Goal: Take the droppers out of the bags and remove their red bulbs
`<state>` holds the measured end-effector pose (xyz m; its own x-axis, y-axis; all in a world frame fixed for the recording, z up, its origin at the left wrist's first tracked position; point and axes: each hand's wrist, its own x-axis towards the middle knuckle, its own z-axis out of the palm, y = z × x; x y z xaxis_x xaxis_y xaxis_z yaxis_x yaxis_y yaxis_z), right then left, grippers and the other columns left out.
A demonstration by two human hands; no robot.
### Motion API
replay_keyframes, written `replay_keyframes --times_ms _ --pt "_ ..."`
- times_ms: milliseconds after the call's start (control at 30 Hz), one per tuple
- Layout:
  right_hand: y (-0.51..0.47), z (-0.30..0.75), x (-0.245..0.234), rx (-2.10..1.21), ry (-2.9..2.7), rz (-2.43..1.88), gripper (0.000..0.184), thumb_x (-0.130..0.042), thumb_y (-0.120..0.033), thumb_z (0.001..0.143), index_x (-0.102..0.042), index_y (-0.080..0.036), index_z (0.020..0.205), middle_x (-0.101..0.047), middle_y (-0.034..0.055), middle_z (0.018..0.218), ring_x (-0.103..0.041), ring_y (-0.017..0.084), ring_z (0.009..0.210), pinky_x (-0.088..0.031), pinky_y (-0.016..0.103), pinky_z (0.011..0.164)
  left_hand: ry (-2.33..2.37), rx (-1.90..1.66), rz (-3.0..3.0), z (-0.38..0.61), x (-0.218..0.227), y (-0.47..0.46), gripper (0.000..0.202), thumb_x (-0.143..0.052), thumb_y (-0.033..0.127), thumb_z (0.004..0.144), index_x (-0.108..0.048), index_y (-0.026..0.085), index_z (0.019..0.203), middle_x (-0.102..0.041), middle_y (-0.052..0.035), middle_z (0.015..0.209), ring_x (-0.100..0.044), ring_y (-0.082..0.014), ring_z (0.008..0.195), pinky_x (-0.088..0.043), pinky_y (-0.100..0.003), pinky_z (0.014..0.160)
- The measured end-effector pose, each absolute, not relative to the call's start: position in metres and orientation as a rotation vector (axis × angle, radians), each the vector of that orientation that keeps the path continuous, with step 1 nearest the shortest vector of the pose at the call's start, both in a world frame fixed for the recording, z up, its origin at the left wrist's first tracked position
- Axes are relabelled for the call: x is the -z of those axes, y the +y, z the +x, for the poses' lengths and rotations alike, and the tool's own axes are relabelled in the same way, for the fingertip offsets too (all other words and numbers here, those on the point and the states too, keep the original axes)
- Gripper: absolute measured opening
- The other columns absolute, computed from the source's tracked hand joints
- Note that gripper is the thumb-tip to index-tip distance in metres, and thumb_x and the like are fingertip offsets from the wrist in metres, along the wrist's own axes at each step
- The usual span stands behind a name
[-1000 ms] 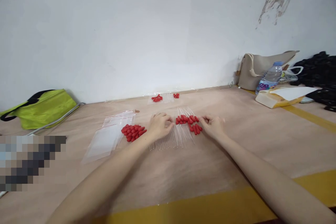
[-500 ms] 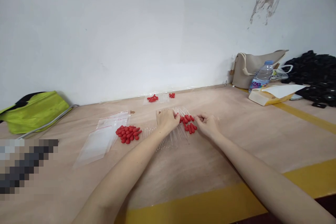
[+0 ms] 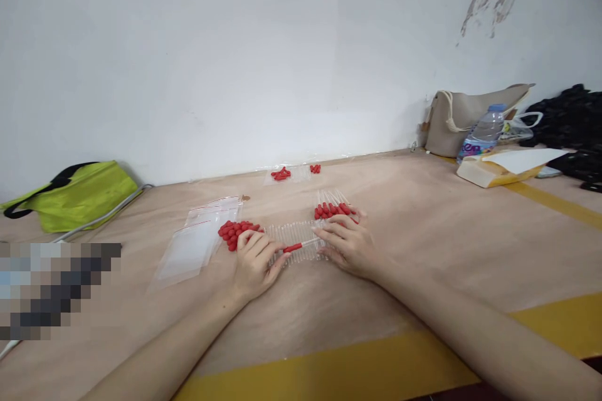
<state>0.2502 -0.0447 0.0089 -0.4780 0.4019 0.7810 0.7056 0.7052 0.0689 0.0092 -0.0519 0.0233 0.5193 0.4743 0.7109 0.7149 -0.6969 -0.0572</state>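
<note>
My left hand (image 3: 256, 263) is closed, its thumb and fingertips pinching the end of a red rubber dropper bulb (image 3: 292, 248). A thin clear dropper tube (image 3: 309, 242) runs from that bulb into the fingers of my right hand (image 3: 350, 243), which is closed around the tube's other end. Beneath and between both hands lies a row of loose clear tubes (image 3: 297, 233). A heap of loose red bulbs (image 3: 232, 232) sits just beyond my left hand. Behind my right hand, several tubes with red bulbs fitted (image 3: 329, 208) lie side by side, partly hidden by my fingers.
Flat clear zip bags (image 3: 190, 244) lie on the left. More red pieces (image 3: 281, 173) rest on a clear bag by the wall. A lime-green pouch (image 3: 84, 194) is far left. Toward the right stand a beige bag (image 3: 454, 128), a water bottle (image 3: 482, 135) and an opened carton (image 3: 503, 169).
Both hands have come nearer to me from the bulb-fitted tubes. My left hand moved left and now grips a red bulb; my right hand moved left and holds the tube joined to it.
</note>
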Motion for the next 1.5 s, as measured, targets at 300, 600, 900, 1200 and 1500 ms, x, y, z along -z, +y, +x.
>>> replay_keyframes --times_ms 300,600,900,1200,1500 --pt "-0.047 0.239 0.002 0.461 -2.178 -0.781 0.015 -0.049 -0.026 0.084 -0.063 -0.022 0.086 -0.058 -0.0013 0.062 -0.047 0.013 0.07 -0.02 0.043 0.094 -1.002 0.977 -2.516 0.015 -0.018 -0.05 0.023 -0.057 0.032 0.078 -0.061 0.022 0.098 -0.063 -0.005 0.091 -0.052 -0.0186 0.085 -0.033 -0.038 0.083" --pt "-0.053 0.234 -0.002 0.452 -2.224 -0.739 0.017 -0.047 -0.024 0.084 -0.063 -0.022 0.08 -0.055 -0.0027 0.056 -0.043 0.012 0.065 -0.023 0.038 0.086 -0.922 0.898 -2.59 0.015 -0.018 -0.051 0.013 -0.052 0.029 0.084 -0.063 0.022 0.081 -0.065 0.0005 0.073 -0.052 -0.015 0.073 -0.031 -0.038 0.082" --pt "-0.057 0.239 -0.004 0.409 -2.262 -0.758 0.019 -0.044 -0.024 0.086 -0.062 -0.023 0.078 -0.057 -0.0039 0.057 -0.042 0.011 0.064 -0.023 0.036 0.085 -0.918 0.852 -2.637 0.012 -0.019 -0.054 0.013 -0.05 0.025 0.083 -0.062 0.023 0.077 -0.063 0.0004 0.067 -0.052 -0.016 0.072 -0.032 -0.039 0.082" --pt "-0.043 0.255 -0.013 0.215 -1.88 -1.05 0.017 -0.051 -0.03 0.083 -0.067 -0.025 0.083 -0.063 -0.0021 0.06 -0.049 0.011 0.062 -0.025 0.034 0.08 -1.024 1.223 -2.566 -0.005 -0.017 -0.049 0.015 -0.049 0.017 0.083 -0.06 0.02 0.093 -0.06 -0.0027 0.082 -0.055 -0.0135 0.077 -0.044 -0.029 0.073" --pt "-0.033 0.233 -0.011 0.313 -2.034 -1.152 0.02 -0.046 -0.022 0.082 -0.065 -0.021 0.089 -0.064 0.0016 0.071 -0.05 0.014 0.07 -0.024 0.033 0.076 -1.282 1.335 -2.235 -0.025 -0.039 -0.033 0.026 -0.044 0.02 0.084 -0.058 0.02 0.105 -0.049 -0.0065 0.095 -0.055 -0.0157 0.083 -0.049 -0.031 0.074"
